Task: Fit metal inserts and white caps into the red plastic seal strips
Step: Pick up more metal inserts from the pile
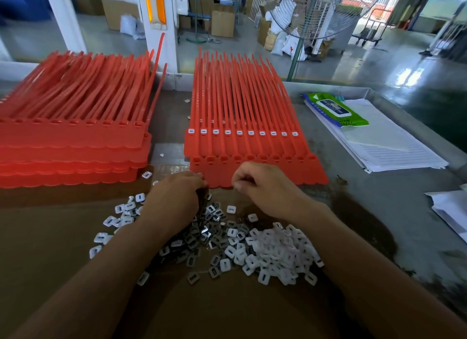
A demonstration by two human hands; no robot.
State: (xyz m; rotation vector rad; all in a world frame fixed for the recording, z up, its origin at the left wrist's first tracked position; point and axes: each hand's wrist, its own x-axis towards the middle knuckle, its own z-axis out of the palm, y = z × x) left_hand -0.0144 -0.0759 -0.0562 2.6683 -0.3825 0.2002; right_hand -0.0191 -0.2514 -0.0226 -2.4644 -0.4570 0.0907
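Grip: left hand (174,199) curled among metal inserts (199,233), right hand (262,187) fingertips pinched together; contents of both indiscernible. Red seal strips (252,173): just ahead, front sockets empty. White caps (275,247): heaped nearby. Step, likely: picking inserts. Next: seat one squarely.

Plastic and shiny metal
The seal strips (242,106) are smooth red plastic. The caps (278,252) are matt white plastic, the inserts (202,232) shiny grey metal. The cardboard (214,311) is dull brown.

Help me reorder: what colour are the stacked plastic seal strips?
The stacked plastic seal strips are red; head view.
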